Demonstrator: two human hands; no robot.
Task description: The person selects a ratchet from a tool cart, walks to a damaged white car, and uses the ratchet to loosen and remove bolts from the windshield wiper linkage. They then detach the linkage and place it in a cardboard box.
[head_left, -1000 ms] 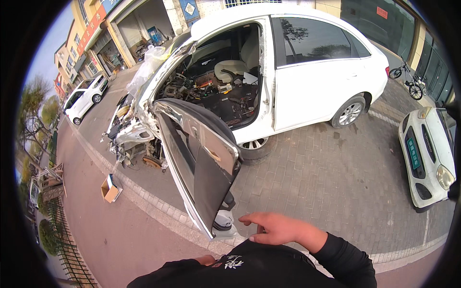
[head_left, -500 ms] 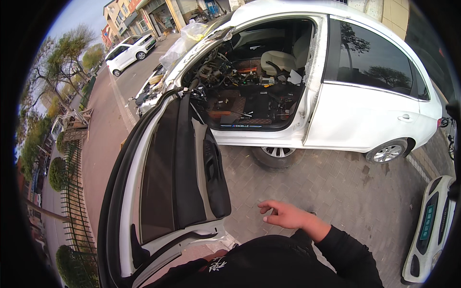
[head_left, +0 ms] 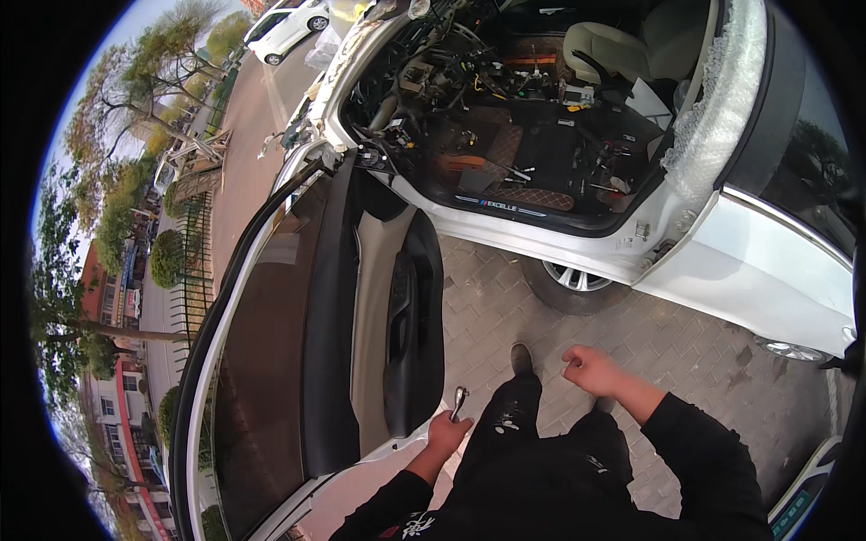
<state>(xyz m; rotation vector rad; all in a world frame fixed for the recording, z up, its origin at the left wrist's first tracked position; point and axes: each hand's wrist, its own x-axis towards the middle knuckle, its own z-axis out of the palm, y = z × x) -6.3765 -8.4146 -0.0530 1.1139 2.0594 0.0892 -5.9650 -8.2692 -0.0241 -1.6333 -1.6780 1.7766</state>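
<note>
Beside the inner edge of the open car door [head_left: 379, 334], my left hand [head_left: 444, 435] is closed around a ratchet wrench [head_left: 459, 401], whose round metal head points up and away from me. My right hand [head_left: 591, 371] hangs in the air over the paving, with its fingers curled in; whether anything is inside them cannot be seen. Ahead is the stripped front cabin of a white car [head_left: 577, 239]. On its dark floor [head_left: 541, 135] lie loose tools and small parts, with bare wiring [head_left: 433, 86] where the dashboard would be.
A light seat [head_left: 622, 50] stands at the far side of the cabin. Clear plastic wrap [head_left: 722, 99] covers the door pillar. A wheel [head_left: 577, 278] lies on the paving under the sill. The open door bounds my left side; another white car [head_left: 284, 32] is parked far off.
I have moved nearer the cabin. My left hand has come into view with the ratchet wrench. The right hand's fingers, apart before, are now curled in.
</note>
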